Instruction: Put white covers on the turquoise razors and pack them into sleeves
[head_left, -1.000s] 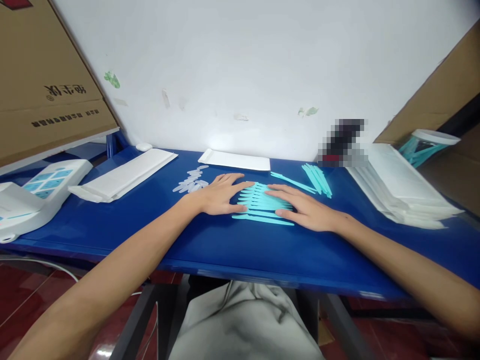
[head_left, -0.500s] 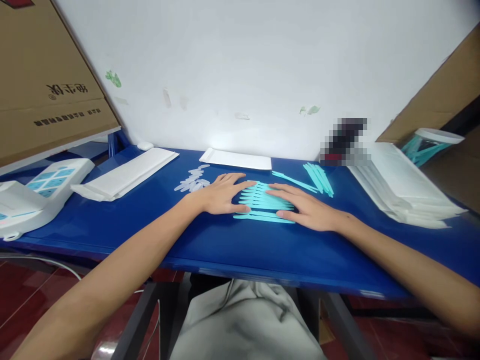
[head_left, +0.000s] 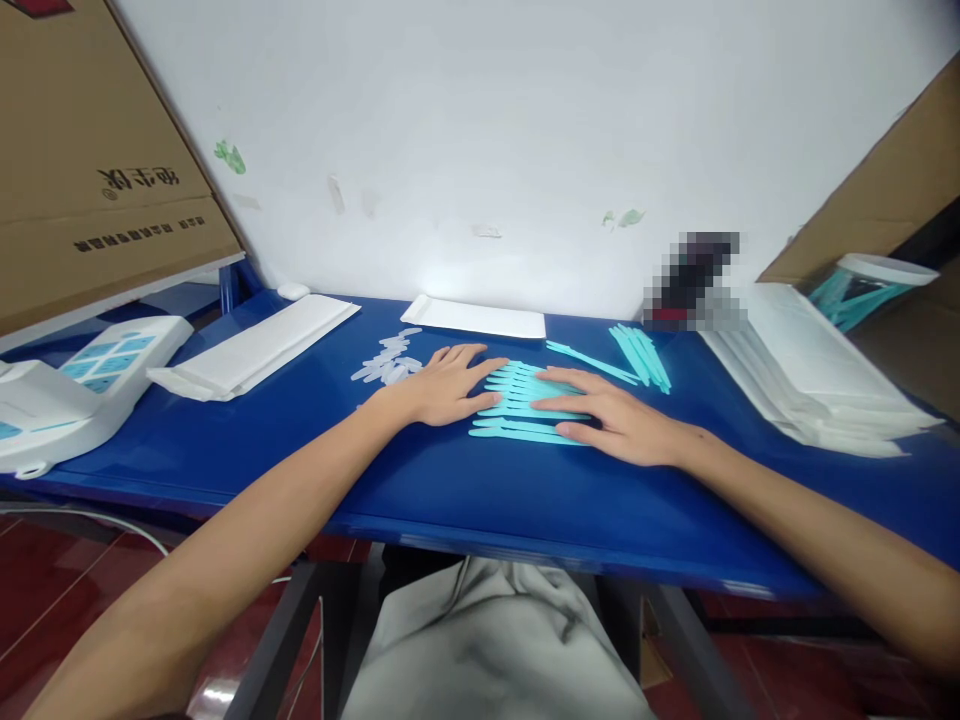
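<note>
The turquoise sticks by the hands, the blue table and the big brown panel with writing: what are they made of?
The turquoise sticks look like smooth plastic: their color is so even. The blue table looks shiny, maybe painted, since light gleams along its edge; what's underneath doesn't show. The brown panel is probably matte cardboard: dull, plain brown, with printed letters.

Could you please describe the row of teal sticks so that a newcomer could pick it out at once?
On the blue table, find the left hand and the right hand near the middle. The row of teal sticks lies between them, partly under the right one. Its sticks run crosswise, roughly along the table's front edge, unlike the slanting teal pile beyond the right hand.
</note>
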